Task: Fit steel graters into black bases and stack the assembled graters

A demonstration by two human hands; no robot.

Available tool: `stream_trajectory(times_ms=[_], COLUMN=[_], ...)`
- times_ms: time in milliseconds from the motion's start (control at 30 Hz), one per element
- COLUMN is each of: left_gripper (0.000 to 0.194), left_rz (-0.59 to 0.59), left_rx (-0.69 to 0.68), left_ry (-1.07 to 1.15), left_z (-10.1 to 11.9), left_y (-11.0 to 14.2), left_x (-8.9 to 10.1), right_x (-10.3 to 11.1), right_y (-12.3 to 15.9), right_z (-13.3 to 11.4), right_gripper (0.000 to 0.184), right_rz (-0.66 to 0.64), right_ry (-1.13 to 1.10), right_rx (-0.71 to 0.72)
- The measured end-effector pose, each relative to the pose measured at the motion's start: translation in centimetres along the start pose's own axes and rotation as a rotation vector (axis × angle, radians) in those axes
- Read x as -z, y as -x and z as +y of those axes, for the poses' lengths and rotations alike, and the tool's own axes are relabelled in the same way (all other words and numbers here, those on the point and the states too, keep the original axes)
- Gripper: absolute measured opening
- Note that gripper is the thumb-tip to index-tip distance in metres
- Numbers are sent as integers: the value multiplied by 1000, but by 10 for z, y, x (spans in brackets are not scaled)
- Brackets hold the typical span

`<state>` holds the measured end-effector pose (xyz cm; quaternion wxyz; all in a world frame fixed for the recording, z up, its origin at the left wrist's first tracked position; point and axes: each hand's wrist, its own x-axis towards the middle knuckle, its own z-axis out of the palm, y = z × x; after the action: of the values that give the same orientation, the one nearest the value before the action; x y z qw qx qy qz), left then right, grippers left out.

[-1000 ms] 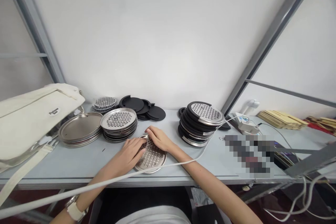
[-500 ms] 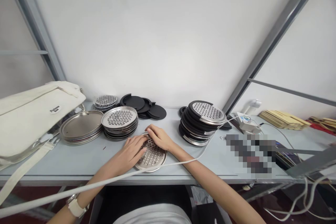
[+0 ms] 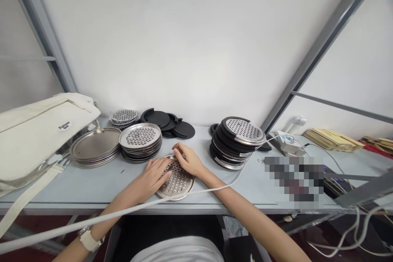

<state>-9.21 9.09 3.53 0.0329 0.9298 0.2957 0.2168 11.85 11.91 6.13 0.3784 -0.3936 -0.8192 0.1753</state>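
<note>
A round metal grater disc (image 3: 177, 180) with rows of raised holes lies near the table's front edge. My left hand (image 3: 153, 177) reaches over its left side, the fingers closed together towards the far rim and the thumb across the holes. My right hand (image 3: 189, 160) grips that far rim from the right, its fingertips bent over the edge. The disc's far edge is partly hidden under my fingers. Just left stands a stack of similar grater discs (image 3: 140, 136). To the right, more discs with black rims form a taller leaning stack (image 3: 242, 131).
Plain metal lids (image 3: 96, 145) are piled beside a cream bag (image 3: 46, 131). Black round holders (image 3: 184, 129) and smaller grater discs (image 3: 123, 115) lie along the wall. A white cable (image 3: 135, 208) crosses in front of the hands. Yellowish flat pieces (image 3: 331, 139) lie at right.
Both hands stay on the grater disc. The right fingertips have lifted and shifted very slightly; the view has moved a little.
</note>
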Motion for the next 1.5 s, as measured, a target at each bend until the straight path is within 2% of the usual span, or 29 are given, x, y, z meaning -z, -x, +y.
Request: stream_trajectory(times_ms=[233,633,1000,1367,1500], left_gripper=[38,40,38,39,39], left_rz=[34,-2,1,15,10], left_rx=[28,121,125,136,156], left_ry=[50,59,86,78,86], left_z=[4,10,11,16,16], left_y=[-4,-6,-7,-8,-7], left_x=[5,9,11,16,15], right_x=[-2,-1,-1,-4,-6], right_y=[-1,1,0,-3,-3], right_z=[3,2,3,6,9], right_gripper=[25,22,22,17,13], right_rz=[17,46,22,67,32], right_ry=[53,-74,-81,-48,-43], right_rx=[-7,-31,-26,-31,-40])
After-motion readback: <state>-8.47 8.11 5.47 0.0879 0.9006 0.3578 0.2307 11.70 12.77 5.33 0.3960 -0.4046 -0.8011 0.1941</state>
